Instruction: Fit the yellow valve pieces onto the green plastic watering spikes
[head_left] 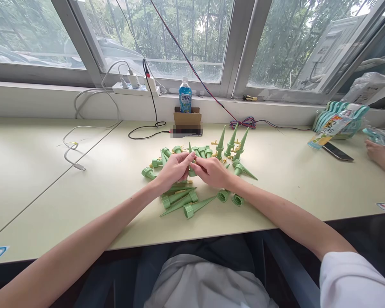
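Note:
Both hands meet over a scatter of green plastic plant watering spikes. My left hand (pixel 176 167) is closed on one upright green watering spike (pixel 192 172), its tip showing above the fingers. Pinching at the same spike from the other side is my right hand (pixel 212 171); whether it grips a small yellow valve there is hidden. Three spikes with yellow valves stand on their caps just beyond, one of them a tall spike (pixel 231 141). Several more lie below my hands, including a loose spike (pixel 197 206). Two round sockets (pixel 238 199) face me by my right forearm.
A blue bottle (pixel 185 96) stands in a small cardboard box (pixel 188 117) at the back. A power strip (pixel 136 88) with cables sits on the sill at left. To the right are a phone (pixel 337 152), a clear drink bottle (pixel 330 128) and another person's hand (pixel 381 153).

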The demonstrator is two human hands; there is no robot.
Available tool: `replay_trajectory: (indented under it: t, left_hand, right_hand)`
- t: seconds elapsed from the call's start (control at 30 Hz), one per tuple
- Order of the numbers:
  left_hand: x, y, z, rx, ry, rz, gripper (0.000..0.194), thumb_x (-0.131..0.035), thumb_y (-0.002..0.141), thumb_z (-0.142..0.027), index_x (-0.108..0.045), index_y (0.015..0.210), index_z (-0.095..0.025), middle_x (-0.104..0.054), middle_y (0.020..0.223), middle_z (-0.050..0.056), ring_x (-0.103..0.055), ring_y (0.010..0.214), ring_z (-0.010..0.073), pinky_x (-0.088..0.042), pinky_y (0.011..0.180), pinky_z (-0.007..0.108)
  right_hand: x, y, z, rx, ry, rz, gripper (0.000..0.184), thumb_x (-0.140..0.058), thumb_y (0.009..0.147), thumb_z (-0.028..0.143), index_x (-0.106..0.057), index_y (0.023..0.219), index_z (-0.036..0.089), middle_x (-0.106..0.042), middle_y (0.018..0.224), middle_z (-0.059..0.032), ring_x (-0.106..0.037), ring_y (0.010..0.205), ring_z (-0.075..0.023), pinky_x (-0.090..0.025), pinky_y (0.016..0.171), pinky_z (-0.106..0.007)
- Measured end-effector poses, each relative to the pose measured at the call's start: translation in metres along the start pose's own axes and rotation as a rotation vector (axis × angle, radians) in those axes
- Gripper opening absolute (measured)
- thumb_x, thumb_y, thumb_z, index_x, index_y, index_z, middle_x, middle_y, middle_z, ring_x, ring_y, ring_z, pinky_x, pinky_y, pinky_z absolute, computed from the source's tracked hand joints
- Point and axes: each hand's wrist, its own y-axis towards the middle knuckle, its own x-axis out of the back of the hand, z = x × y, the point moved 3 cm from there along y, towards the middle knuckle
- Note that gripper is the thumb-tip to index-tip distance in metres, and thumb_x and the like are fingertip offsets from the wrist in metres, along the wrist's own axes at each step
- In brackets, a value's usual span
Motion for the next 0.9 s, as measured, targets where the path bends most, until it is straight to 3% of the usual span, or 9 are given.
replay_trajectory:
  t: [0.43,0.9]
  left_hand:
    - [-0.0027,-0.0032,-0.0053,-0.019,0.010,-0.038,0.044,-0.059,0.086,-0.056,-0.045,0.068,-0.019,-0.040,0.051,-0.005,-0.039,0.039,0.0058,-0.027,0.033,0.019]
    - [-0.0031,-0.0043,-0.0092,-0.032,0.058,-0.070,0.043,-0.059,0.086,-0.054,-0.044,0.067,-0.019,-0.041,0.047,-0.006,-0.039,0.037,0.0060,-0.024,0.034,0.019]
  right_hand:
    - [0.0003,-0.0001,-0.0014,0.004,0.039,-0.013,0.038,-0.035,0.103,0.039,-0.045,0.073,0.018,-0.048,0.059,0.0031,-0.036,0.051,-0.0075,-0.027,0.053,-0.022]
    - [-0.0002,0.0011,-0.0024,-0.029,0.006,-0.002,0.041,-0.035,0.103,0.041,-0.042,0.069,0.019,-0.046,0.057,0.0032,-0.034,0.049,-0.0074,-0.027,0.051,-0.023]
